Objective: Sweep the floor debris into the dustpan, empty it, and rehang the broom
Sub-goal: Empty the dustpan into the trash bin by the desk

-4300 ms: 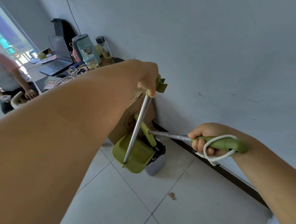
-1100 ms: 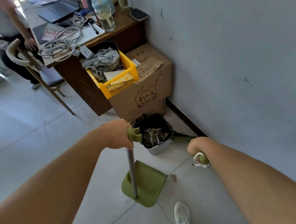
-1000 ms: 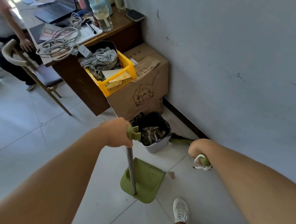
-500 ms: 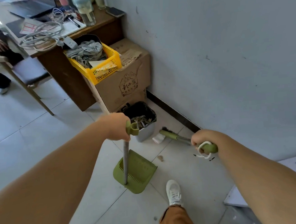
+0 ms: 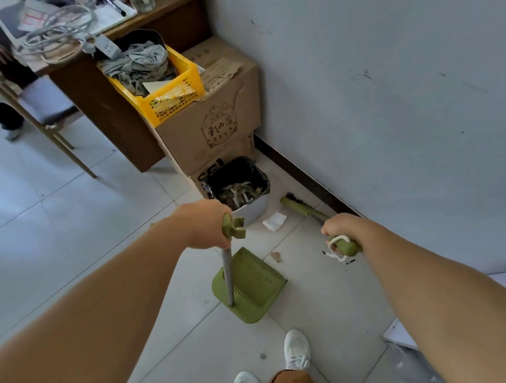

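Head view: dustpan [image 5: 252, 289] below left hand [image 5: 206, 225], paper scrap [image 5: 274, 221] seemingly beyond.

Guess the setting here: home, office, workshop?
Probably a small office or workroom. A wooden desk carries papers, a coiled cable and a power strip; a chair stands beside it, and cardboard boxes with a yellow crate are stacked against a bare wall.
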Demonstrator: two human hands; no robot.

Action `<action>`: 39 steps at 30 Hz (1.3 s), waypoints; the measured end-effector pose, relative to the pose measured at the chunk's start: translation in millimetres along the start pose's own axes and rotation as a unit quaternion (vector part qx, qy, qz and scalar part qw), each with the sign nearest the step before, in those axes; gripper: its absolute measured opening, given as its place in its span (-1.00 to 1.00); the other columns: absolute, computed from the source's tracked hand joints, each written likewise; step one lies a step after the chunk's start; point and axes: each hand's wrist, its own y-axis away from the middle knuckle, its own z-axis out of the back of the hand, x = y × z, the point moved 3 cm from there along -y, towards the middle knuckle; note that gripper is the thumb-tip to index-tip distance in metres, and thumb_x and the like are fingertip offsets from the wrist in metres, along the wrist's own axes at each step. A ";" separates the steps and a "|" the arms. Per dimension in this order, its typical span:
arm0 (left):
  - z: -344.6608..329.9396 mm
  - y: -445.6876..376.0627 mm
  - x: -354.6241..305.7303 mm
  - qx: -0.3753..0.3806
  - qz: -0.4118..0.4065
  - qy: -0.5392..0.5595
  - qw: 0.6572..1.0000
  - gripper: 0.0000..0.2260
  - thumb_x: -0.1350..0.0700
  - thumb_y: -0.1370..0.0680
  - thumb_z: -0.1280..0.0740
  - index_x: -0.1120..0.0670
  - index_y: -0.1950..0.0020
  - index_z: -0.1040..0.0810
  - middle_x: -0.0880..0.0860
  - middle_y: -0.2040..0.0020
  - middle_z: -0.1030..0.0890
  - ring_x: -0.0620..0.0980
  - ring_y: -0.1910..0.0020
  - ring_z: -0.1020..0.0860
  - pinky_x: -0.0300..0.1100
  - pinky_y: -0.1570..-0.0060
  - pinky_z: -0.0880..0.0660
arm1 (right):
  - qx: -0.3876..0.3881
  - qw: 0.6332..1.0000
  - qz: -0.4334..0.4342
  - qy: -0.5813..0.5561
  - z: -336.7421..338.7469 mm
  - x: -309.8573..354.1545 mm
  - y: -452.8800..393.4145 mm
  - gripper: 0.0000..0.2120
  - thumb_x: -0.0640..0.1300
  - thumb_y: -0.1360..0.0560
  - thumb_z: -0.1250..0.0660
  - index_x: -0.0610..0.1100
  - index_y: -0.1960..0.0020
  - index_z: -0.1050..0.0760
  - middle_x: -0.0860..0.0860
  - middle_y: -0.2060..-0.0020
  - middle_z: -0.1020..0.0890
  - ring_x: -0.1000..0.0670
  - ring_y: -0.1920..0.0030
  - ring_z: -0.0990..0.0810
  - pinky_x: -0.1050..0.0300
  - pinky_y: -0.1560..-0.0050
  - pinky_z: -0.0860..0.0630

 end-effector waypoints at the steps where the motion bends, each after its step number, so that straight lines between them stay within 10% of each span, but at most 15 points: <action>1: -0.4 -2.8 -1.7 0.001 0.002 0.002 1.000 -0.82 -0.06 -0.45 -0.44 -0.02 0.05 -0.56 -0.02 0.12 -0.62 -0.04 0.12 -0.55 -0.21 0.23 -0.43 | 0.006 1.000 -0.004 0.007 -1.2 0.7 -3.9 -0.81 -0.15 -0.52 -0.15 -0.20 0.22 -0.42 -0.17 0.10 -0.56 -0.12 0.09 -0.56 0.09 -0.03 -0.49; 7: -12.7 -12.1 -8.0 0.000 0.010 0.001 1.000 -0.82 -0.07 -0.45 -0.44 -0.02 0.04 -0.56 -0.03 0.11 -0.60 -0.03 0.10 -0.54 -0.19 0.25 -0.38 | 0.064 0.994 0.029 0.080 -12.0 20.7 -13.2 -0.83 -0.23 -0.53 -0.22 -0.22 0.22 -0.45 -0.17 0.20 -0.56 -0.11 0.18 -0.53 -0.05 -0.21 -0.49; 10: -20.9 -12.3 -8.3 -0.004 0.016 0.003 1.000 -0.82 -0.06 -0.46 -0.43 -0.01 0.04 -0.56 -0.02 0.10 -0.60 -0.03 0.10 -0.55 -0.21 0.29 -0.37 | 0.072 0.977 0.047 0.193 -19.4 23.3 1.4 -0.75 -0.26 -0.54 -0.17 -0.20 0.30 -0.44 -0.15 0.24 -0.52 -0.10 0.18 -0.48 0.03 -0.03 -0.46; 14: -27.7 -10.5 -6.1 -0.012 0.023 0.011 1.000 -0.79 -0.07 -0.45 -0.44 0.02 0.03 -0.59 0.00 0.10 -0.61 -0.02 0.10 -0.55 -0.22 0.32 -0.37 | 0.077 0.947 0.057 0.306 -38.2 5.2 29.1 -0.74 -0.23 -0.58 -0.11 -0.28 -0.10 -0.54 -0.18 0.00 -0.61 -0.10 0.05 -0.58 0.08 0.04 -0.49; 20: -48.2 4.3 -9.0 -0.030 0.014 0.004 0.999 -0.81 -0.05 -0.46 -0.44 0.03 0.03 -0.57 0.01 0.12 -0.60 -0.01 0.13 -0.55 -0.23 0.35 -0.35 | 0.113 0.931 0.065 0.341 -91.9 -22.7 79.6 -0.79 -0.21 -0.58 -0.10 -0.23 0.07 -0.51 -0.11 0.28 -0.51 -0.02 0.33 -0.49 0.11 0.15 -0.46; 29: -93.1 50.7 10.6 -0.058 0.033 0.030 0.997 -0.78 -0.04 -0.45 -0.46 0.05 0.02 -0.59 0.02 0.12 -0.63 -0.03 0.18 -0.55 -0.25 0.38 -0.33 | 0.185 0.970 0.034 0.152 -141.4 -53.8 138.1 -0.83 -0.23 -0.50 -0.23 -0.25 0.25 -0.47 -0.19 0.31 -0.53 -0.08 0.39 -0.47 0.03 0.20 -0.47; 39: -115.8 97.6 31.9 -0.070 0.041 0.056 0.995 -0.82 -0.06 -0.47 -0.43 0.00 0.02 -0.60 -0.02 0.13 -0.60 -0.02 0.11 -0.54 -0.21 0.30 -0.36 | 0.214 0.971 -0.074 -0.076 -113.7 -64.9 175.8 -0.73 -0.18 -0.64 -0.08 -0.24 0.21 -0.33 -0.03 0.64 -0.39 0.11 0.72 -0.34 0.40 0.67 -0.30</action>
